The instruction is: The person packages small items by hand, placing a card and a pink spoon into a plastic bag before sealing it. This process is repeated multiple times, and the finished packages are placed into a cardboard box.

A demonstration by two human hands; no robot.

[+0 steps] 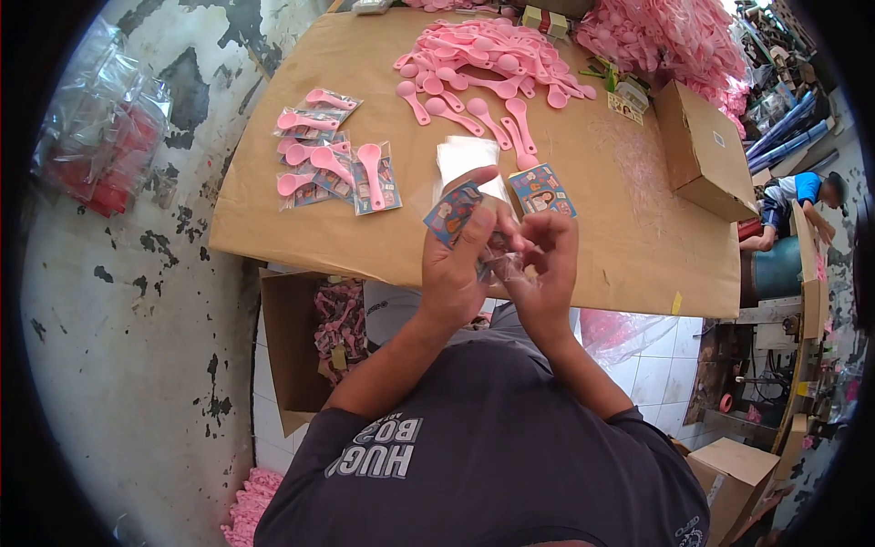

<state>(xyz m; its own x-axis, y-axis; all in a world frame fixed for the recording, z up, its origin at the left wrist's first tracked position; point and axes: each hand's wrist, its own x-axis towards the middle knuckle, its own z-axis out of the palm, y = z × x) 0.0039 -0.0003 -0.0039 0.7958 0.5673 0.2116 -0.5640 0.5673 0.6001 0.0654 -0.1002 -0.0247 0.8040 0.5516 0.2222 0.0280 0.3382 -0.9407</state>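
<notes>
My left hand [458, 260] is closed on a blue printed card [453, 213], just above the table's near edge. Close beside it, my right hand [544, 264] pinches clear plastic film [501, 262] that runs between both hands. Another printed card [543, 191] lies on the table behind my right hand. White sheets or bags [467, 159] lie behind my left hand. Loose pink spoons [492, 119] spread out beyond them. To the left, several clear packets, each with a pink spoon [370, 173] and a blue card [390, 190], are grouped together.
The brown-covered table [328, 239] carries a large heap of pink spoons [483, 50] and an open cardboard box [702, 150] at right. Bagged pink items [652, 36] stand behind. Another person [802, 196] sits at far right. A carton [296, 356] stands under the table's left side.
</notes>
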